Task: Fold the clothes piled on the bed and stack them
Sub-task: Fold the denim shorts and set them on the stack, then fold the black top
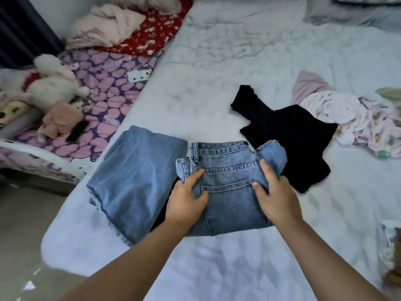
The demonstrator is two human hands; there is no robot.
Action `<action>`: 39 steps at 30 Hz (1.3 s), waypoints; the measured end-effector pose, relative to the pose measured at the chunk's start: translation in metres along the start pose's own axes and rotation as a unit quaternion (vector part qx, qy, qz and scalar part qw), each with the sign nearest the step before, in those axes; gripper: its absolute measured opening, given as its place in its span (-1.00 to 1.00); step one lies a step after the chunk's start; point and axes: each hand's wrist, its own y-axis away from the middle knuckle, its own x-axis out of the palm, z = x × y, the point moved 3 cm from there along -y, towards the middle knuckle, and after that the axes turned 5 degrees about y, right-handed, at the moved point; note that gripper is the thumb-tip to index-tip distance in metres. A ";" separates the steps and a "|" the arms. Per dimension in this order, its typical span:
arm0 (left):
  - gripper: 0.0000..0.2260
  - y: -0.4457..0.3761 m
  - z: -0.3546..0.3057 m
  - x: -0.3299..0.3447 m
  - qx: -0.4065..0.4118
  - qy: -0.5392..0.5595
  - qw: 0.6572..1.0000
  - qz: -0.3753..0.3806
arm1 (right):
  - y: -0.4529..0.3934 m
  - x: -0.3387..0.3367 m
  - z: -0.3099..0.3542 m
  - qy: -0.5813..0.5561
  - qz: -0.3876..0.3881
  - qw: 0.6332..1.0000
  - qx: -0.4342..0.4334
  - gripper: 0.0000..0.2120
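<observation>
A pair of blue jeans (227,181) lies folded near the front edge of the bed (238,61). My left hand (186,198) grips its left edge at the waistband. My right hand (275,194) grips a bunched fold of denim on the right side. To the left lies a lighter blue denim piece (134,177), flat. A black top (288,142) lies spread behind the jeans to the right. A crumpled pile of pale pink and floral clothes (351,120) sits at the far right.
The sheet is pale grey-white and wrinkled. A second bed (112,88) with a purple heart-print cover stands left, holding plush toys (50,83), a dark phone (77,131) and pink bedding (108,25). Bare floor (21,224) shows at lower left.
</observation>
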 end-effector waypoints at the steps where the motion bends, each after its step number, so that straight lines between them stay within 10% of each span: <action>1: -0.49 0.003 -0.001 -0.020 -0.002 0.012 0.999 -0.043 | -0.005 -0.005 0.023 -0.009 -0.002 0.999 -0.043 -0.38; 13: -0.48 0.017 0.051 -0.147 -0.105 0.151 0.931 -0.316 | -0.066 0.048 0.247 0.073 0.063 0.919 -0.383 -0.26; 17: -0.45 0.007 0.084 -0.136 -0.137 0.152 0.934 -0.293 | -0.079 0.091 0.246 0.123 0.080 0.921 -0.361 -0.31; 21: -0.44 0.009 0.124 -0.109 -0.302 -0.163 0.930 -0.135 | -0.062 0.147 0.218 0.240 0.173 0.894 -0.336 -0.48; 28: -0.47 -0.005 0.131 -0.112 -0.221 -0.265 0.937 -0.051 | -0.055 0.155 0.212 0.241 0.199 0.893 -0.323 -0.54; 39: -0.57 -0.040 0.036 -0.033 0.028 -0.034 0.997 -0.058 | -0.049 0.057 0.101 0.157 0.130 0.960 -0.191 -0.58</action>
